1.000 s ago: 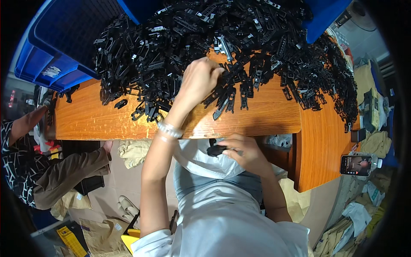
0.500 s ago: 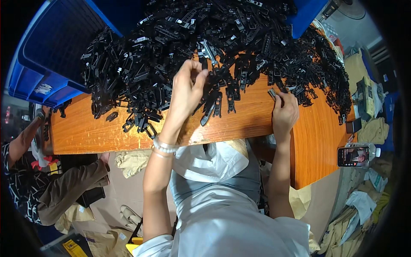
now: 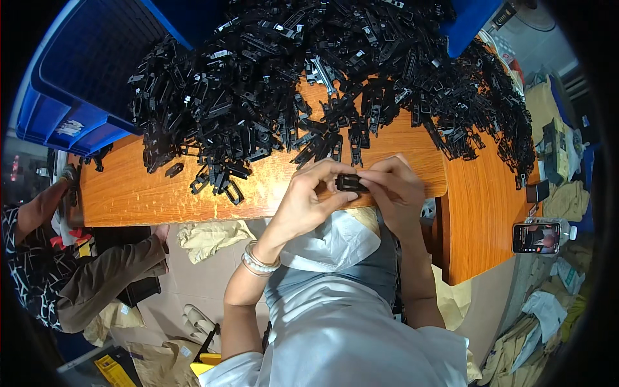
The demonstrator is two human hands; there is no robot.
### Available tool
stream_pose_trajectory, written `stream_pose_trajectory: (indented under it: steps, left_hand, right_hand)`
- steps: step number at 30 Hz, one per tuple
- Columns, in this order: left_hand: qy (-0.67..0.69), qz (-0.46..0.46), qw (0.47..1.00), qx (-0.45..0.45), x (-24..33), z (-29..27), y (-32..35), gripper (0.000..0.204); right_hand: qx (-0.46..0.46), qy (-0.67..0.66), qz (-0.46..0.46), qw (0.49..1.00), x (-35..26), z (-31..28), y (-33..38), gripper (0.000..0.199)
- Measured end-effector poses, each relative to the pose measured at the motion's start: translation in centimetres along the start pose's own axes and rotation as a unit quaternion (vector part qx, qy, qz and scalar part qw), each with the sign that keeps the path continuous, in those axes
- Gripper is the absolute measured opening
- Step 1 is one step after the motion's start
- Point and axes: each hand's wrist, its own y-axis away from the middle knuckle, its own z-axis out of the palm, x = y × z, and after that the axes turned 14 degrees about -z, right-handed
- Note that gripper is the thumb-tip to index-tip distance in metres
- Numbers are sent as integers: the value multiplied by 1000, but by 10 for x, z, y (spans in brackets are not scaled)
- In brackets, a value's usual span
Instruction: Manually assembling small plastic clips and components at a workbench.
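Small black part is over the table near its front edge, between both hands; left hand pinches one end, thumb and fingers curled round; right hand has thumb and fingertips closed on the other end; probably light, stiff plastic, a bit slick, thin bits might snap; ends look the best hold; fingertips cover much of it, so its outline and any join are hard to read; pile of black parts beyond, cut off at top; blue crate left, partly out of frame.
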Motion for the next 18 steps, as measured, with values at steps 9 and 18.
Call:
stream_pose_trajectory:
  steps: [9, 18]
  left_hand:
    - [326, -88, 937, -85, -14, 5, 1, 23]
    - [-178, 164, 954, 175, 8, -9, -74, 10]
  right_hand:
    - [11, -58, -6, 998, -12, 3, 3, 22]
    - [163, -108, 150, 969, -13, -2, 23, 12]
